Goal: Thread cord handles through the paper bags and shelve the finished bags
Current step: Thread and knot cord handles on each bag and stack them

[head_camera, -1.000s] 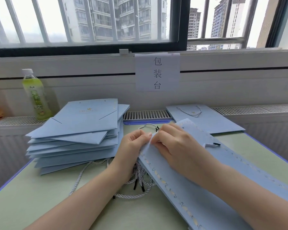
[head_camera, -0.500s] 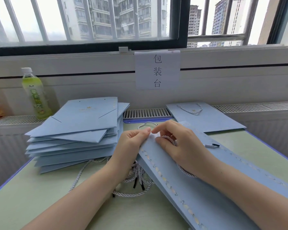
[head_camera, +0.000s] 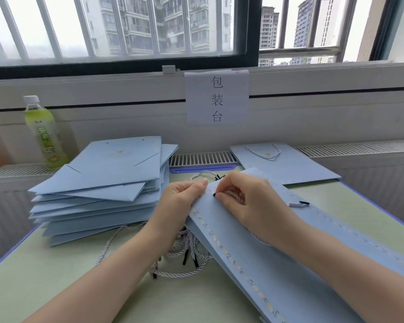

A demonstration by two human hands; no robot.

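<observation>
My right hand (head_camera: pixel 247 203) pinches the cord (head_camera: pixel 230 194) at the bag (head_camera: pixel 254 259) top edge; my left hand (head_camera: pixel 182 201) seemingly grips that edge.

A flat, pale blue paper bag (head_camera: pixel 278 264), edged with a printed border, is lying tilted across the bench (head_camera: pixel 56 283), its top raised. A twisted white cord (head_camera: pixel 231 194) with a dark tip is meeting that top edge. Loose cords (head_camera: pixel 184 257) are lying tangled beneath the bag. A stack of unthreaded bags (head_camera: pixel 107 187) is sitting at left; one bag with a cord handle (head_camera: pixel 287 164) is lying flat behind.
</observation>
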